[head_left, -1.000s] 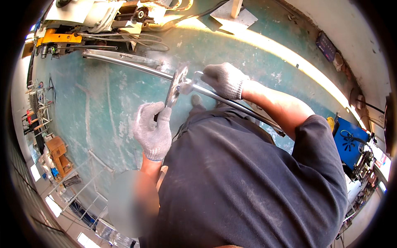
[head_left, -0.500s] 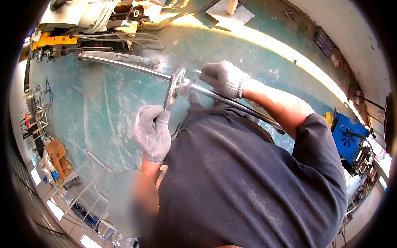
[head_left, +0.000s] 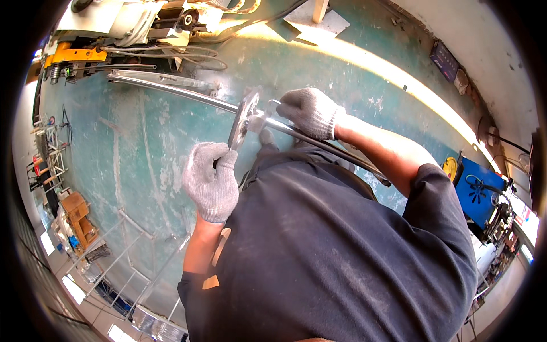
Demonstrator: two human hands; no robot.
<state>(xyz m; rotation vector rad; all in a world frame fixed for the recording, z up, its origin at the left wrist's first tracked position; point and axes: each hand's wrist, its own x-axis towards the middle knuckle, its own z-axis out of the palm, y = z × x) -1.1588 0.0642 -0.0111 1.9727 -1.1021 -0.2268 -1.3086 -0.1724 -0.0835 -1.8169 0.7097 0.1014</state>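
Note:
A long shiny metal tube [head_left: 182, 93] runs from the upper left down to the right in front of my waist. A flat metal plate [head_left: 244, 121] stands crosswise at the tube, tilted slightly, with a short collar-like part [head_left: 259, 121] beside it. My gloved left hand [head_left: 211, 181] is closed, thumb and fingers pinching the plate's lower end. My gloved right hand [head_left: 310, 113] is closed above the tube, at a small bent metal piece [head_left: 273, 105] by the collar; the curled fingers hide part of it.
A machine with a yellow bracket [head_left: 77, 55] and cables stands at the upper left. A metal frame [head_left: 132, 273] lies lower left, near a cardboard box [head_left: 80, 214]. To the right is a blue machine [head_left: 480, 191]. A flat plate with a post [head_left: 316, 25] rests on the green floor.
Both hands keep their grips. My right hand has shifted slightly down, and the plate has tilted a little. My left forearm shows more clearly.

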